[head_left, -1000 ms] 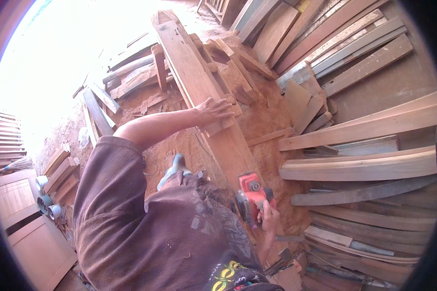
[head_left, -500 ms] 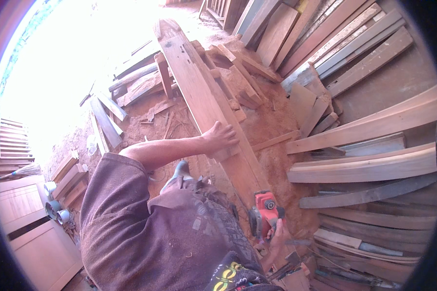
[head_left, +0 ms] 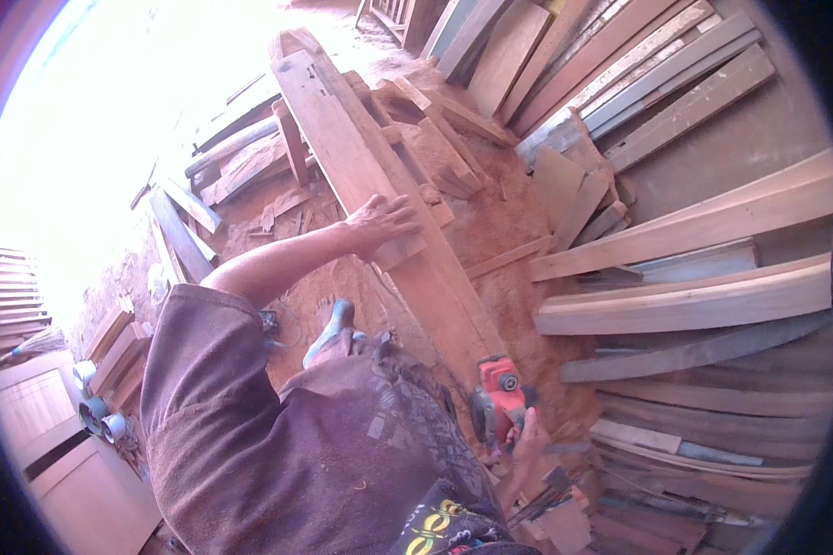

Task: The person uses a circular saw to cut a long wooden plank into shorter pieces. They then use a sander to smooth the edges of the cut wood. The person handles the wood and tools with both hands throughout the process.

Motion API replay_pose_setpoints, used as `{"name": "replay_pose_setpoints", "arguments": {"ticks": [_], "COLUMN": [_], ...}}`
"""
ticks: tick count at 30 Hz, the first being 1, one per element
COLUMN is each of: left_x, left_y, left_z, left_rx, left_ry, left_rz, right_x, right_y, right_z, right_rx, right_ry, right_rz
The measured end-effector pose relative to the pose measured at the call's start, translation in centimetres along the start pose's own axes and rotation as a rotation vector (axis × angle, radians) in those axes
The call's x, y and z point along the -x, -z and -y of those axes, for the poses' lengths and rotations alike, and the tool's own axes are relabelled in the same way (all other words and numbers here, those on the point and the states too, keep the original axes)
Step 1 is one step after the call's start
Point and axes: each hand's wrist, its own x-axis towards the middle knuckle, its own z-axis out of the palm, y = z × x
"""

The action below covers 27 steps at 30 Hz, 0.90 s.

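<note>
A red and black electric planer (head_left: 503,400) sits at the near end of a long wooden beam (head_left: 455,310). My right hand (head_left: 528,442) is closed round its rear handle; part of the grip is hidden. Farther up, my left hand (head_left: 386,222) lies across a wooden plank (head_left: 329,129) with its fingers stretched toward the right edge. This plank rests along the beam, its near end just below my palm. Dark slots show near the plank's far end.
Wood offcuts (head_left: 435,153) are heaped beside the beam over a sawdust-covered floor. Long curved timbers (head_left: 685,301) are stacked at the right, and boards (head_left: 620,83) lean at the far right. Panelled wooden doors (head_left: 93,490) lie at the left, near several round cans (head_left: 93,412).
The view has shifted, so the beam and floor sit slightly more to the left. My left hand's fingers now lie more across the plank. The planer remains near the beam's near end.
</note>
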Motion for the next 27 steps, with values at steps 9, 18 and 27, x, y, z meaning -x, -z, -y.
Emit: {"name": "replay_pose_setpoints", "arguments": {"ticks": [9,18,27], "left_x": [4.3,2.0,2.2], "left_y": [-5.9,-8.2,-10.4], "left_z": [-4.5,-8.6,-5.3], "left_rx": [0.418,1.648,1.836], "left_ry": [0.569,1.129,0.995], "left_rz": [-0.603,-0.696,-0.604], "right_x": [-2.3,-1.8,-1.2], "right_y": [-0.4,0.9,1.1], "right_z": [1.9,2.5,-0.4], "right_rx": [0.482,0.388,0.007], "right_ry": [0.341,0.146,0.025], "right_rz": [-0.047,0.135,0.228]}}
